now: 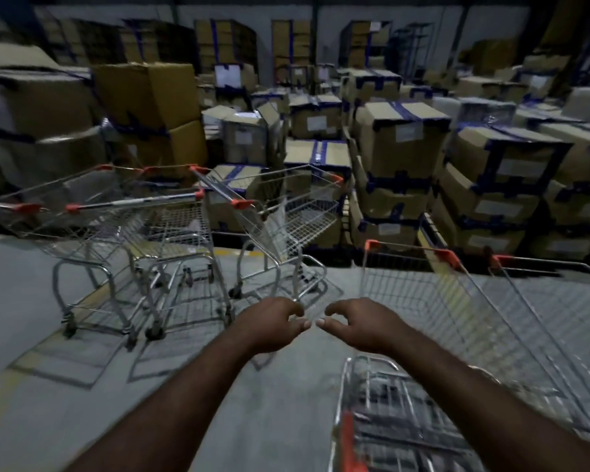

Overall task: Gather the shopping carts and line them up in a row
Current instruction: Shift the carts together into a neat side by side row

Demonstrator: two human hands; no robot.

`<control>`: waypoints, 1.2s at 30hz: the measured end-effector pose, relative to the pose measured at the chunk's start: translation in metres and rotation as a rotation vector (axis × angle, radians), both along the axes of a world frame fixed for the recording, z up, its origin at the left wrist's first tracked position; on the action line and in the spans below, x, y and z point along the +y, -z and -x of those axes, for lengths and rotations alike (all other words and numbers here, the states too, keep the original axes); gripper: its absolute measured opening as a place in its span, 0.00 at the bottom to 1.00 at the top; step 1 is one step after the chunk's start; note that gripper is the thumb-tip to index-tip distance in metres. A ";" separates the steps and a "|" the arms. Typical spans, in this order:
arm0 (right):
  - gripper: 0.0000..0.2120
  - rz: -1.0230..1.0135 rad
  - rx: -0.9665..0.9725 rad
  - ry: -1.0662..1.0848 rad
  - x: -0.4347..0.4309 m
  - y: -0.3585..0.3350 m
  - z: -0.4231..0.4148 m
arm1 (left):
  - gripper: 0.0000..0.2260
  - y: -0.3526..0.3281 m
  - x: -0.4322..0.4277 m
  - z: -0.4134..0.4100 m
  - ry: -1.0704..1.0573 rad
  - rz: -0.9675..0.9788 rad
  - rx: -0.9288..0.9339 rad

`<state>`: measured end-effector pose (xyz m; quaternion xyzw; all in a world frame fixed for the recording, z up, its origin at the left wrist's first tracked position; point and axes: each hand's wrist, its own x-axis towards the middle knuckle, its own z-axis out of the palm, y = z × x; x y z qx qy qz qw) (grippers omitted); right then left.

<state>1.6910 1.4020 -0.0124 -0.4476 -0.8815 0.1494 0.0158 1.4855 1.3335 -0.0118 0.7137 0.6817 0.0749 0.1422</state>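
Left part of the floor [218, 420]: a group of shopping carts [123, 229] stands close together with baskets overlapping. The blur hides the exact count, but there are at least two. Just right of the group, a single skewed cart [286, 212] stands at an angle, out of line with the others. Stacked cardboard boxes [402, 141] border the far edge of the floor behind them.

Centre: the left hand [269, 323] and right hand [353, 323] are stretched forward side by side, fingertips almost meeting. The fingers of both are loosely curled and neither hand holds anything or touches a cart.

Right: a near cart [423, 301] stands close by the person's right side, its frame reaching the bottom edge of the view. A further cart [556, 301] stands just beside it at the right edge.

Assessment: a row appears begun at the left. The skewed cart and the two on the right are not yet in it.

Recommendation for the step in hand:
- Take one cart's handle with the hands spread toward its ends, not bunched at the middle, so the casters can be steered.
- Square the cart to the group before pushing.
- Push slowly, since an angled approach is likely to jam the baskets or knock the boxes.
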 end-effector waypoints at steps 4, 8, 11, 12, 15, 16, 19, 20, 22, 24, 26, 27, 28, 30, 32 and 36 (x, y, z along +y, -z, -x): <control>0.27 0.006 0.072 -0.037 0.034 -0.009 0.102 | 0.17 -0.016 0.027 0.097 -0.042 0.017 0.042; 0.24 -0.006 0.104 -0.070 0.064 -0.021 0.192 | 0.18 -0.035 0.060 0.179 -0.059 0.026 0.090; 0.24 -0.026 0.126 -0.071 0.084 -0.030 0.246 | 0.19 -0.046 0.087 0.228 -0.078 0.010 0.098; 0.25 -0.024 0.132 -0.070 0.091 -0.033 0.260 | 0.18 -0.049 0.097 0.240 -0.083 0.001 0.101; 0.25 -0.042 0.099 -0.080 0.118 -0.044 0.297 | 0.18 -0.057 0.130 0.272 -0.073 -0.016 0.120; 0.25 -0.058 0.092 -0.080 0.130 -0.047 0.308 | 0.18 -0.060 0.141 0.281 -0.073 -0.023 0.131; 0.24 -0.078 0.116 -0.068 0.170 -0.054 0.340 | 0.18 -0.067 0.175 0.304 -0.066 -0.023 0.170; 0.24 -0.083 0.127 -0.067 0.186 -0.055 0.352 | 0.17 -0.068 0.187 0.313 -0.066 -0.012 0.181; 0.25 -0.098 0.135 -0.069 0.222 -0.054 0.376 | 0.17 -0.067 0.215 0.334 -0.071 -0.001 0.182; 0.24 -0.113 0.145 -0.063 0.263 -0.051 0.403 | 0.18 -0.062 0.247 0.357 -0.095 -0.003 0.183; 0.22 -0.122 0.147 -0.046 0.306 -0.041 0.431 | 0.19 -0.056 0.281 0.381 -0.127 -0.001 0.201; 0.21 -0.115 0.146 -0.038 0.329 -0.034 0.445 | 0.19 -0.052 0.299 0.392 -0.142 0.007 0.208; 0.20 -0.101 0.154 -0.032 0.351 -0.026 0.458 | 0.19 -0.049 0.316 0.402 -0.156 0.016 0.210; 0.21 -0.081 0.166 -0.013 0.389 -0.009 0.479 | 0.19 -0.043 0.348 0.420 -0.185 0.062 0.198; 0.23 -0.090 0.182 0.012 0.419 0.011 0.494 | 0.17 -0.034 0.375 0.435 -0.194 0.093 0.192; 0.26 0.050 0.173 0.044 0.475 0.057 0.517 | 0.16 -0.021 0.432 0.453 -0.208 0.110 0.188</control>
